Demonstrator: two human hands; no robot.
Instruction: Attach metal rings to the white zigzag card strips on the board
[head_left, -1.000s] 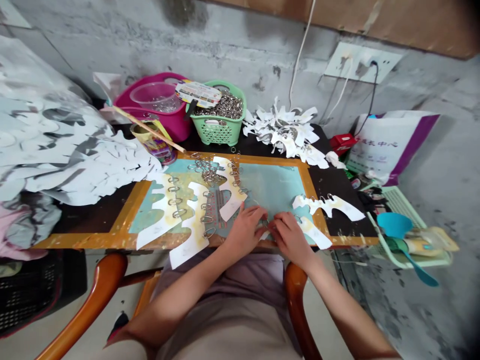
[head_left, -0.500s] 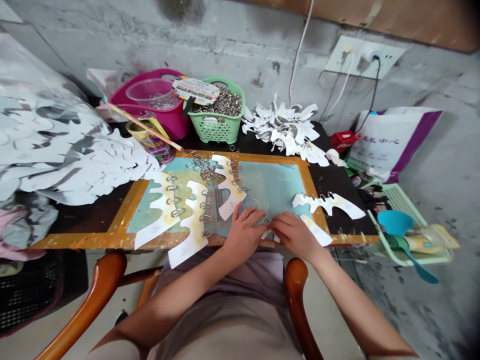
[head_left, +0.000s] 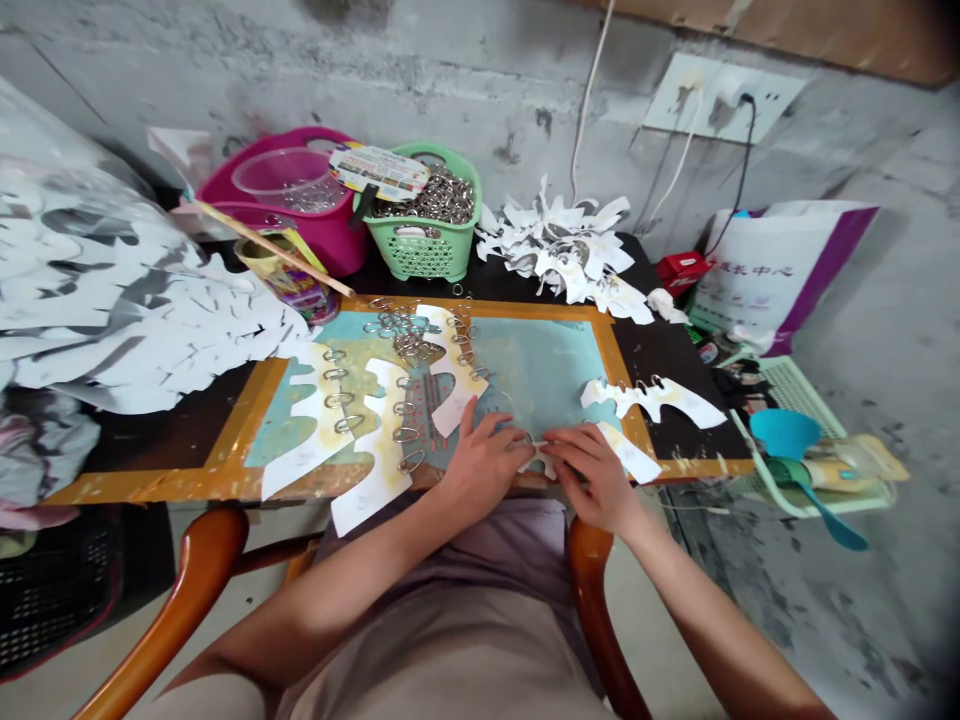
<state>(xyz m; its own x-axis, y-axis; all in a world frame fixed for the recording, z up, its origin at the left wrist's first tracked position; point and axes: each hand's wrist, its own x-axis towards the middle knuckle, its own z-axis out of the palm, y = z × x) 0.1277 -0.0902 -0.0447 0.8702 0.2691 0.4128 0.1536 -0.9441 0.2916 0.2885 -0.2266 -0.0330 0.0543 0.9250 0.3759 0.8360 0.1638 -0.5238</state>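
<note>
From the head camera I see both hands at the near edge of the bench (head_left: 697, 440), their fingertips meeting over a small white paper cut-out (head_left: 545, 460). A thin metal ring (head_left: 527, 439) sits just beyond it. The left hand (head_left: 486, 466) curls forward with its fingers spread, and the right hand (head_left: 592, 478) reaches across from the other side. The fingers crowd together here, so I cannot tell whether either grip is pinching the ring or the paper.

Under the right hand lies a white paper strip (head_left: 630, 452). Beyond it, a scalloped cut-out (head_left: 652, 400) carries rings along its top edge. All of this sits on a teal mat (head_left: 540, 370) with an orange border, near the bench's front edge.

Left of the hands, three long cut-outs (head_left: 375, 450) lie on the mat with rings along their edges, and loose rings (head_left: 397, 330) are heaped at the mat's far edge. Along the bench's far edge stand a green basket (head_left: 416, 258) full of rings, a pink tub (head_left: 330, 240) and a heap of white cut-outs (head_left: 559, 250). A much larger paper pile (head_left: 127, 300) spills over the bench's left end.
</note>
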